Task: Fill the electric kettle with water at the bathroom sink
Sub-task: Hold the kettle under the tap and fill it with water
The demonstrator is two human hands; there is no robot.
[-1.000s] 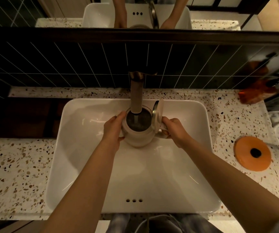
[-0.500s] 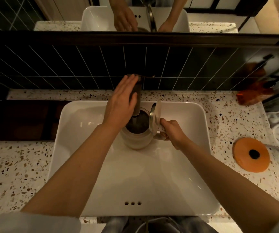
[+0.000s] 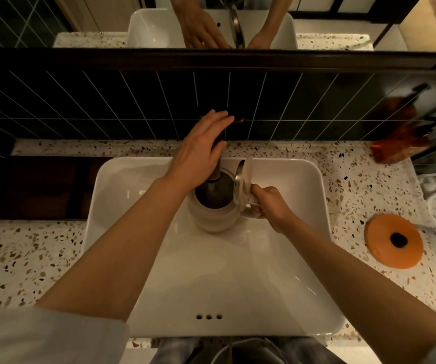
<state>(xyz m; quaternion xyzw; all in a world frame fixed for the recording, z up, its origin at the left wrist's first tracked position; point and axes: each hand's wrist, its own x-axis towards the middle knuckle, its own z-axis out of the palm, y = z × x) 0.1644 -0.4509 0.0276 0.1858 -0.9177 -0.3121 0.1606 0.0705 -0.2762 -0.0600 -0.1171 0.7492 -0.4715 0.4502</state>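
The right hand (image 3: 269,204) is closed around the handle of the kettle (image 3: 213,210) and holds it in the sink (image 3: 238,271), lid up, mouth just under the faucet (image 3: 218,164). The left hand (image 3: 201,151), fingers loosely spread, lies over the faucet top — holding nothing firmly. I cannot tell if water runs. Filling seems only at its start — closing the lid remains.

faucet (image 3: 218,164) over kettle (image 3: 213,206) mouth (lid (image 3: 242,185) upright), front basin (image 3: 211,271) open
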